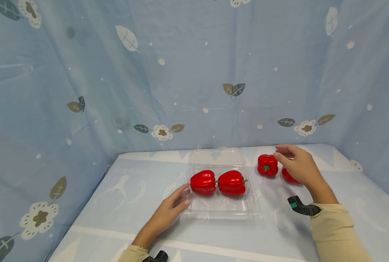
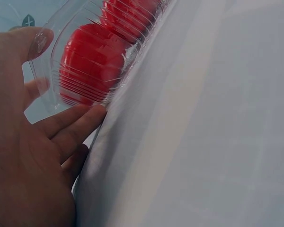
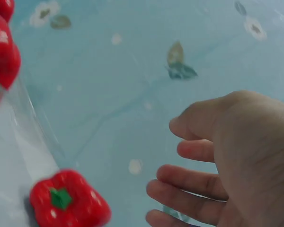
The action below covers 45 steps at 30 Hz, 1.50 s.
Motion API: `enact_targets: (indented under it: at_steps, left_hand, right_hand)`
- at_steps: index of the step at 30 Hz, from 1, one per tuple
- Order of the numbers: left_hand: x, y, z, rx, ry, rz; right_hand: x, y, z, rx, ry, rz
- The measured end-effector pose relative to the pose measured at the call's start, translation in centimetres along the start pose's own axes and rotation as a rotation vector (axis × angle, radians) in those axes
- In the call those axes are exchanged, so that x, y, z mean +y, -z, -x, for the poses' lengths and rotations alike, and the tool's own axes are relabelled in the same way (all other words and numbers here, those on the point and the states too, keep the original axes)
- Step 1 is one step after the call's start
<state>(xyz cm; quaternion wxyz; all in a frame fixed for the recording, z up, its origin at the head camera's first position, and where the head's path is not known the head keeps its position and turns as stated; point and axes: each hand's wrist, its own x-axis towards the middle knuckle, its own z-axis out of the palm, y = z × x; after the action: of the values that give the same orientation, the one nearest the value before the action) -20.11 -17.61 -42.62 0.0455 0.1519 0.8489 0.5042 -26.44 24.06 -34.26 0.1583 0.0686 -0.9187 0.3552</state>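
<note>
A clear plastic clamshell tray lies open on the table with two red bell peppers side by side in it. My left hand rests flat against the tray's left edge, its fingers straight on the clear wall. Two more red peppers sit loose to the right: one upright, the other partly hidden behind my right hand. My right hand hovers open just right of the upright pepper, holding nothing.
A pale blue patterned cloth covers the table, and blue leaf-print curtains close in the back and both sides. The tray's lid lies flat behind it. A black wrist camera sits on my right forearm.
</note>
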Motion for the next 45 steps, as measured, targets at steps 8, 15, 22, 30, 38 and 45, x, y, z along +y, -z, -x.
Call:
enact_targets:
  at_steps: [8,15,22,30,38,45]
  left_hand:
    - [-1.1,0.0,-0.1,0.015,0.017,-0.015]
    - [1.7,0.3,0.7,0.008,0.013,-0.003]
    - [0.9,0.1,0.3,-0.004,0.026,0.002]
    - [-1.0,-0.3,-0.3,0.013,0.017,-0.02]
    - [-1.1,-0.4,-0.4,0.021,0.022,-0.034]
    - [-1.0,-0.4,-0.4,0.026,0.022,-0.028]
  right_hand:
    - [2.4,0.8,0.2,0.07,-0.134,0.029]
    - [4.0,1.0,0.4,0.107,-0.206,0.042]
    - [5.6,1.0,0.7,0.026,-0.268,0.115]
    - [6.5,0.8,0.5,-0.101,-0.33,0.133]
    - [6.8,0.5,0.2,-0.151,-0.383,0.119]
    - [7.0,0.2,0.1,-0.179,-0.429,0.092]
